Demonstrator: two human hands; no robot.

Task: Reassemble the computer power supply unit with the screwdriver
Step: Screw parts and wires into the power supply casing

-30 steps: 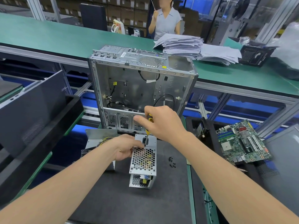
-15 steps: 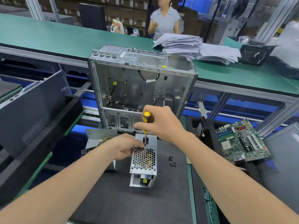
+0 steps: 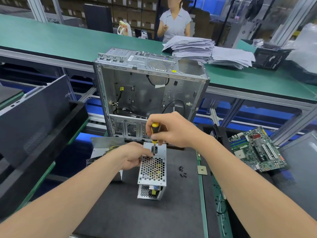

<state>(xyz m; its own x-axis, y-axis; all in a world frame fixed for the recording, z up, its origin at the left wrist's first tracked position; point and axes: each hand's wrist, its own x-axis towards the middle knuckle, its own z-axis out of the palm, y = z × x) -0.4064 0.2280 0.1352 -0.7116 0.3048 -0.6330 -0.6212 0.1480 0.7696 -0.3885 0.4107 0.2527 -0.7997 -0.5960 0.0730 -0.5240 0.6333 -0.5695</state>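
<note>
Right hand [image 3: 173, 130] grips upright screwdriver [image 3: 154, 133], tip down; left hand [image 3: 135, 158] holds power supply [image 3: 152, 169].

A long green-topped bench [image 3: 68, 40] on grey aluminium framing [image 3: 257, 97] crosses the room, a person [image 3: 174, 23] standing behind it, brown cardboard boxes [image 3: 133, 14] stacked on shelves beyond, and what seems to be a black fan [image 3: 253, 7] at the upper right.
</note>
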